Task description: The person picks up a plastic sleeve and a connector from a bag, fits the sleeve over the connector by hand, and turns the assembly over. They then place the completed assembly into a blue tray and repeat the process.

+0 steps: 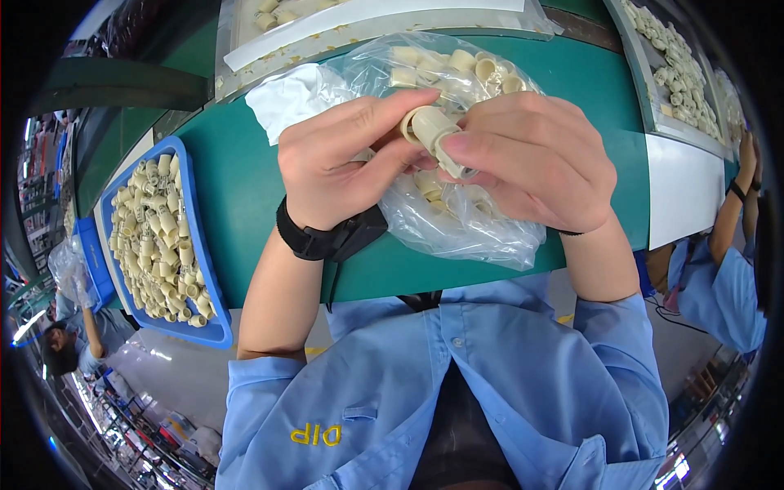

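My left hand (335, 159) and my right hand (543, 159) meet over the middle of the table, both closed on one cream plastic tubular part (433, 129). The left thumb and forefinger pinch its left end, where a round opening shows. On the right, my other thumb and fingers grip its lower right end; what lies behind those fingers is hidden. Beneath both hands spreads a clear plastic bag (482, 237). Several similar cream tubes (486, 71) lie in the bag, mostly beyond my fingers. A black band with a box (359, 234) circles my left wrist.
At left, a blue tray (199, 245) is heaped with cream tubular parts, some showing wires. The green tabletop (237, 163) carries a white crumpled sheet (290, 98). Trays with cream parts (674, 69) stand at the back and far right. Co-workers in blue sit on both sides.
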Available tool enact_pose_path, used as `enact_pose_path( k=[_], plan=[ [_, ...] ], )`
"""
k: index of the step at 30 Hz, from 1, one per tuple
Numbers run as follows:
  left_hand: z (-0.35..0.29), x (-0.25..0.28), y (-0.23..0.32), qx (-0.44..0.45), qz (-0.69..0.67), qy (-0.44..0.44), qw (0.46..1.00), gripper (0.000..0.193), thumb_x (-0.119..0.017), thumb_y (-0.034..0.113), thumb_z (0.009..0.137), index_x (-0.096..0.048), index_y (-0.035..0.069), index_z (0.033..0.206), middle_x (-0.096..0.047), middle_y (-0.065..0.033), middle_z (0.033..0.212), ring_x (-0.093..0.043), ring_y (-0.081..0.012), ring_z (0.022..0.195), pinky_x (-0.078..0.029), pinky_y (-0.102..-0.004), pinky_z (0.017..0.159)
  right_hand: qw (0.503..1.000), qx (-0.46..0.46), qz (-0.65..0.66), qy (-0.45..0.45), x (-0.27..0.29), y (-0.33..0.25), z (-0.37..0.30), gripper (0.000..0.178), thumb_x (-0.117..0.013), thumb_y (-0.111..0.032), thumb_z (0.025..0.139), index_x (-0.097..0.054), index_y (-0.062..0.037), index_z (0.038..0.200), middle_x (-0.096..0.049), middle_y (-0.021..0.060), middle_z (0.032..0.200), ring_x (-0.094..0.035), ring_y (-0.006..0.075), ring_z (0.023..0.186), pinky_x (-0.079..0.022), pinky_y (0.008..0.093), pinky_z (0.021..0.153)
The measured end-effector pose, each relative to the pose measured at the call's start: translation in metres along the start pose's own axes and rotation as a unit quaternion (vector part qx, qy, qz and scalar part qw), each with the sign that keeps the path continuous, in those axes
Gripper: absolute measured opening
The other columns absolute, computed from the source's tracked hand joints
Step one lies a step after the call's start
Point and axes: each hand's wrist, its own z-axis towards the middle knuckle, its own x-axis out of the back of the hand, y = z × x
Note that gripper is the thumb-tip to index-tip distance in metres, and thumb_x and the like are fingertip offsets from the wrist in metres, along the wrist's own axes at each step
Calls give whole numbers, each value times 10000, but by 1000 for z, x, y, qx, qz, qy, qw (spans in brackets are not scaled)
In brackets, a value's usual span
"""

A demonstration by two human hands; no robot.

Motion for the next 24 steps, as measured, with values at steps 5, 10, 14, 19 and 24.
enact_pose_path(
  k=[5,10,14,19,24],
  plan=[
    [1,0,2,-17,12,16,1000,432,-683,-151,707,-710,7,1108,-664,-71,729,-656,-114,608,-515,-225,538,1000,-11,20,1,-5,-2,0,341,-783,15,627,-687,16,954,-667,100,806,-666,248,691,-528,301,572],
    [1,1,3,-24,26,12,999,424,-686,-151,709,-711,5,1102,-666,-70,727,-663,-115,609,-523,-227,541,999,-31,14,-21,-3,-2,2,342,-793,25,644,-679,14,966,-671,97,785,-670,246,686,-528,293,579],
    [-1,-1,3,-23,27,18,999,408,-700,-138,709,-715,5,1091,-679,-75,741,-672,-119,618,-528,-227,543,1000,-26,12,10,-8,-2,-2,323,-813,4,674,-672,14,964,-669,99,764,-670,243,673,-526,295,580],
    [-1,-2,3,-33,36,39,998,383,-726,-113,704,-721,4,1069,-702,-87,773,-681,-123,632,-532,-225,546,999,-26,17,43,-13,-3,-2,318,-828,-28,703,-659,15,968,-663,106,749,-670,239,665,-524,301,577],
    [-4,-5,2,-32,44,53,997,374,-748,-90,695,-727,14,1054,-713,-95,795,-685,-135,634,-534,-227,555,998,-34,40,40,-12,-3,-1,319,-836,-47,721,-646,12,971,-659,111,744,-668,241,663,-516,299,567]
  ],
)
